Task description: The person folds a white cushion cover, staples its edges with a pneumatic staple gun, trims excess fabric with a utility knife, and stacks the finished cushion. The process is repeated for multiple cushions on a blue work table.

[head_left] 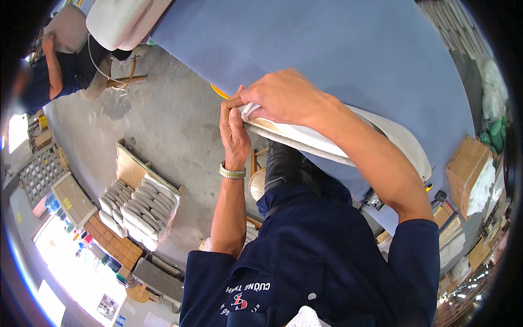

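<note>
A light grey upholstered cushion panel [406, 143] lies tilted at the near edge of the blue table, in front of my body. Its pale inner edge shows beneath a white fabric layer. My left hand [235, 133], with a metal watch on the wrist, closes around the panel's left end, thumb on the near side. My right hand [286, 98] reaches across the top, its fingers bent and pressed on a white fold of fabric [249, 110] at that same end. The right fingertips are partly hidden behind the fold and the left fingers.
The blue table [348, 43] spreads ahead. A pale cushion [122, 22] sits at its far left corner. Stacked grey cushions [144, 210] stand on the floor at left. A co-worker [65, 71] holds a cushion at far left. A cardboard box [468, 169] is at right.
</note>
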The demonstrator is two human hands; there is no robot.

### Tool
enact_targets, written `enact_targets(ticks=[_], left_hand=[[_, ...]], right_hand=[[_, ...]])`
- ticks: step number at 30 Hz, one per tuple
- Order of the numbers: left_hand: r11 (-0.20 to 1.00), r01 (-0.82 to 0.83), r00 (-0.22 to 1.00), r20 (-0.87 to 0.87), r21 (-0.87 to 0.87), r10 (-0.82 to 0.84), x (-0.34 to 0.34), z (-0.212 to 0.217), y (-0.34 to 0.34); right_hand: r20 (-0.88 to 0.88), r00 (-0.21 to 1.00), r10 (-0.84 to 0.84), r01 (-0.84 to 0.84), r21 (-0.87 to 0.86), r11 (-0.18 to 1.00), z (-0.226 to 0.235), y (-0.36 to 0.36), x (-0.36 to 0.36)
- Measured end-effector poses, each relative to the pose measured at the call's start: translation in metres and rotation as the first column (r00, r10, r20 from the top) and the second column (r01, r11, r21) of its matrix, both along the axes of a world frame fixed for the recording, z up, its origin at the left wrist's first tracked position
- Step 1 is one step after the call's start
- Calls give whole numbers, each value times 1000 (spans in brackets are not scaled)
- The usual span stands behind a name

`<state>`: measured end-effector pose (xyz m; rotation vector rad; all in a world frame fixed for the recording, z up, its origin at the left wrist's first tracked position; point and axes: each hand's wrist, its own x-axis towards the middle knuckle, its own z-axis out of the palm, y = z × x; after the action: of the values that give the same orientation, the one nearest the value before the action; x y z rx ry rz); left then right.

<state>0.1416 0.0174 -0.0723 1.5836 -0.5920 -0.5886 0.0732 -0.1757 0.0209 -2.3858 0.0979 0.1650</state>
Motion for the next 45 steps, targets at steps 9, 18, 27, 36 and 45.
enact_targets(ticks=[9,18,27,36,45], left_hand=[[998,-57,991,-124,-24,54,-5,10,-9],[998,-65,993,-103,-20,63,-3,10,-14],[998,-20,981,192,67,7,2,15,-22],[997,-32,995,100,72,25,-2,10,-25],[990,0,997,77,138,-10,5,32,-50]], right_hand=[[148,988,40,-27,-85,996,-13,3,-1],[136,989,53,-35,-131,991,-11,-6,5],[-24,1000,4,-5,-37,999,3,-16,4],[259,959,-113,153,-137,979,-2,-4,-18],[581,805,122,-18,-181,983,12,-21,-13]])
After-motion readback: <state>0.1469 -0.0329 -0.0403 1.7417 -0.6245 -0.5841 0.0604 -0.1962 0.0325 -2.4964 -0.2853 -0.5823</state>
